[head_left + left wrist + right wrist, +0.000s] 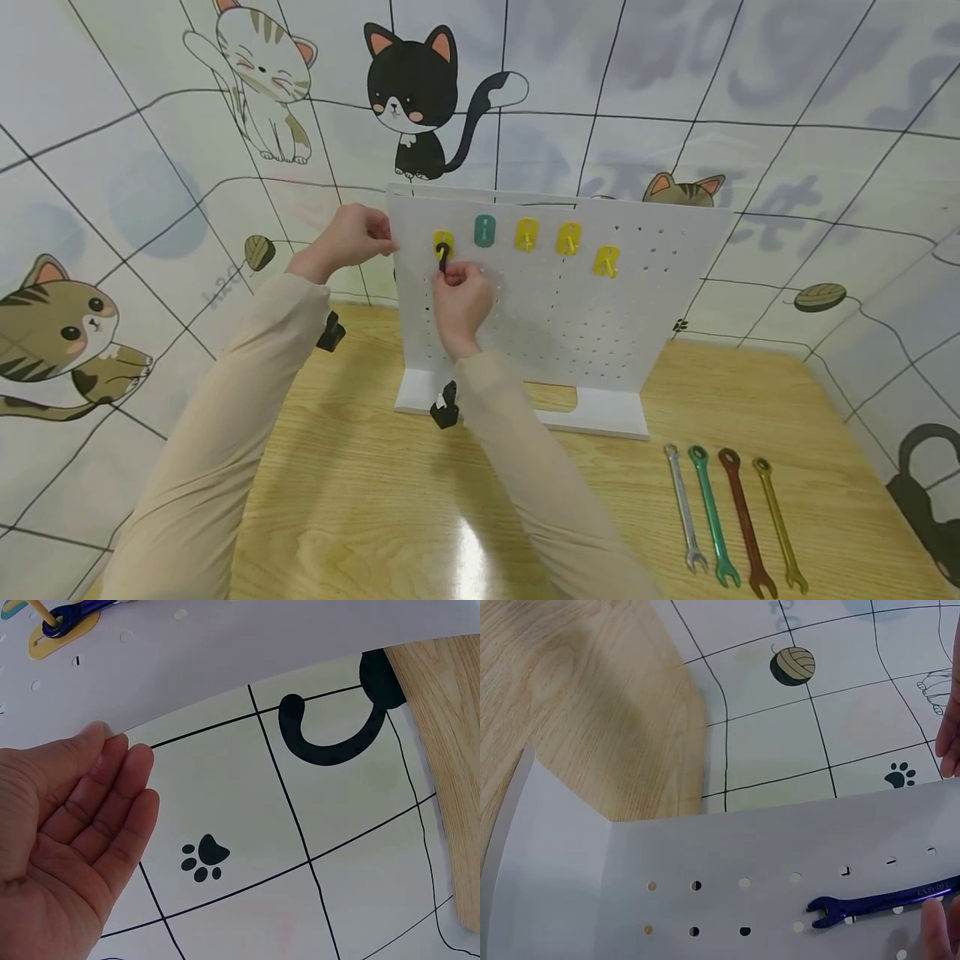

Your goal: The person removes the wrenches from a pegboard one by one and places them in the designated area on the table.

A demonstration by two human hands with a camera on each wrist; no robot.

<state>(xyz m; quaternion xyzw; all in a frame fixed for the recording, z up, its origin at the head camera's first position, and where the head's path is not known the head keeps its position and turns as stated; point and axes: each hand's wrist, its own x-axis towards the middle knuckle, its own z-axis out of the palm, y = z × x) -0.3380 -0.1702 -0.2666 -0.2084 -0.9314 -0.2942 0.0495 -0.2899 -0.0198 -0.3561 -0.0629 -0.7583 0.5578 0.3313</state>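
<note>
Right hand (459, 293) is pinching a blue wrench (877, 904), its ring end sitting over the leftmost yellow hook (443, 243) on the pegboard (600, 333). Left hand (352, 237), fingers straight, is bracing the board's left edge. Risk, as judged: the ring slipping off the peg if released early, or the board tipping. The grip itself is mostly hidden; four wrenches (731, 521) are lying on the table (360, 500).

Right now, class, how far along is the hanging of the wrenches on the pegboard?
Nothing hangs free yet. In hand: the right hand holds the blue wrench with its ring on the leftmost yellow hook, while the left hand steadies the pegboard edge. Left: four wrenches lie on the table; four other hooks are bare.
</note>
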